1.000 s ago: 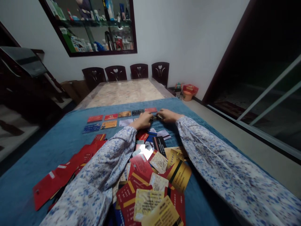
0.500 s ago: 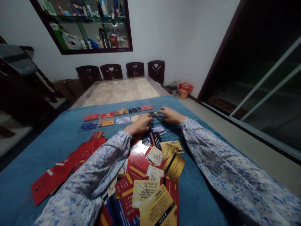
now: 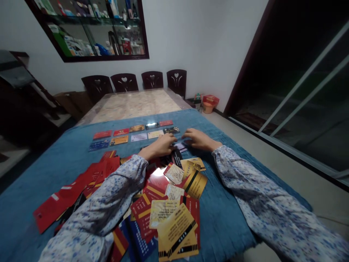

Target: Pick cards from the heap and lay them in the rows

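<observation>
My left hand [image 3: 161, 145] reaches over the top of a loose card pile, fingers loosely bent and apart, just left of a pale purple card [image 3: 181, 147]. On the card's other side is my right hand [image 3: 200, 139], fingers bent toward the left with a gap at the thumb. Neither hand visibly grips a card. Beyond them, two rows of cards lie flat on the blue cloth; a black card [image 3: 171, 130] ends the nearer row and a red card [image 3: 166, 123] the farther one. Below my left hand, a black card [image 3: 177, 158] and gold cards [image 3: 195, 183] overlap in the pile.
A fanned stack of red cards [image 3: 64, 198] lies at the left, partly behind my left sleeve. The blue cloth [image 3: 226, 225] covers the near part of the marble-look table [image 3: 131, 105]. Chairs [image 3: 176, 83] stand at the far end, and an orange bucket [image 3: 208, 106] is on the floor.
Both hands have drawn back slightly from the black card, which now lies uncovered at the end of the nearer row. My view has shifted a little to the right.
</observation>
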### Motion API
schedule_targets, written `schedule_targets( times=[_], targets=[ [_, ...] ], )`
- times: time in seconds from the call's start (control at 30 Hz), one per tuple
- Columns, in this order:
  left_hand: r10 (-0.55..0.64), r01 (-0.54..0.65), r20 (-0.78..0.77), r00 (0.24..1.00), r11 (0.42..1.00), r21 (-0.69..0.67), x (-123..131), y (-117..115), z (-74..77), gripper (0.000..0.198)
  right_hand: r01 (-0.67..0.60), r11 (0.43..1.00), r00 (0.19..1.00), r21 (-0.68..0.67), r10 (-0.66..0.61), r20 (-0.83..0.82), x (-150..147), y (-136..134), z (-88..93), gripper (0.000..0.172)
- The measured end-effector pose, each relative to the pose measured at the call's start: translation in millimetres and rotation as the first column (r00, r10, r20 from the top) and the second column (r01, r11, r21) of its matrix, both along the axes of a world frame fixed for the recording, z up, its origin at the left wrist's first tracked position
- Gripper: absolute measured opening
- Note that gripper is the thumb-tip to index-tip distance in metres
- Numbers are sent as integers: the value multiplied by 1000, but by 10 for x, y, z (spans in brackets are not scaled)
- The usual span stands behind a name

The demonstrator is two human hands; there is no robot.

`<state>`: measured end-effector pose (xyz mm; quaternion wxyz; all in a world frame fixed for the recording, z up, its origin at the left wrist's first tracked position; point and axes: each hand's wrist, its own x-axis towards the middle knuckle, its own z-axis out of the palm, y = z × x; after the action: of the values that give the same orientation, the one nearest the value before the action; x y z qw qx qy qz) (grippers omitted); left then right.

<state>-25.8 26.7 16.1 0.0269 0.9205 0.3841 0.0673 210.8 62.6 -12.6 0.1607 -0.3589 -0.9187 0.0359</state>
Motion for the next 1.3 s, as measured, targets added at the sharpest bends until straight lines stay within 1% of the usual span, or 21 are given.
schedule_targets(
  times=[0.1, 0.2, 0.4, 0.5, 0.6, 0.73, 0.97, 1.17, 1.3],
  targets=[
    [-5, 5, -7, 1000, 999, -38, -58, -50, 1, 30, -27, 1000, 998, -9, 26, -52, -52, -107, -6, 25],
    [11, -10, 8, 1000, 997, -78, -112, -104, -9, 33, -59, 998, 996, -24, 57, -68, -108, -196, -18, 23],
    [56, -54, 12, 998, 992, -113, -135, -139, -36, 30, -122, 991, 991, -47, 119, -57, -185, -310, -39, 25],
    [94, -92, 9, 996, 989, -111, -123, -129, -46, 26, -128, 991, 991, -39, 127, -30, -223, -348, -47, 31],
    [105, -103, 11, 994, 989, -108, -115, -121, -60, 23, -120, 992, 993, -40, 120, 4, -265, -375, -50, 34],
    [108, -108, -9, 994, 989, -100, -109, -122, -77, 20, -72, 997, 996, -42, 73, 42, -327, -398, -41, 33],
    [115, -113, 32, 993, 991, -69, -65, -151, -98, 15, 126, 990, 986, -61, -118, 120, -396, -393, -8, 22],
    [70, -66, 104, 992, 997, -49, -45, -128, -169, 24, 258, 958, 965, -129, -250, 74, -345, -334, 7, 20],
    [54, -43, 192, 980, 997, -57, -46, -85, -241, 28, 272, 955, 962, -116, -271, 26, -320, -267, -45, 20]
  ],
)
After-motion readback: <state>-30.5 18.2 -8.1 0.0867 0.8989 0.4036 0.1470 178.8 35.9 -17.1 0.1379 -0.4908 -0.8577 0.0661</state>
